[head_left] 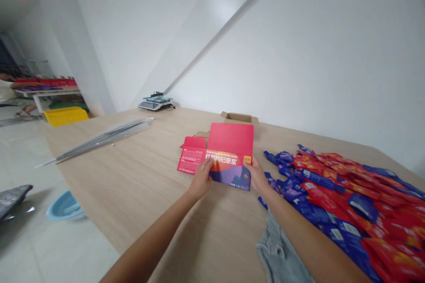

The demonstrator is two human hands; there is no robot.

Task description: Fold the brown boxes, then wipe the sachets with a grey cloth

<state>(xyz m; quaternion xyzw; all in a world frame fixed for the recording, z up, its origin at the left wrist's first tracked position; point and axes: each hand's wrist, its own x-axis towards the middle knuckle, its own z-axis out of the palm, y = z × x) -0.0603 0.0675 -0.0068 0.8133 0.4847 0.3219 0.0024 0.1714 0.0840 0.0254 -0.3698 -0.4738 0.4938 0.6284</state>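
Note:
Between my two hands is a printed carton (229,172), red, orange and purple, its red lid flap standing up. My left hand (201,180) grips its lower left side, the thumb on the front panel. At the right edge, my right hand (257,175) holds it with the thumb on the front too. Another red carton (191,159) with white print and a raised flap is just behind and left of it. What lies inside the held carton is hidden from me.
Red and blue sachets (345,203) are heaped on the right of the table (139,177). Behind the cartons stands an open cardboard box (239,118). A scale (156,101), a bagged bundle of long rods (106,137) and a grey cloth (279,247) are also there.

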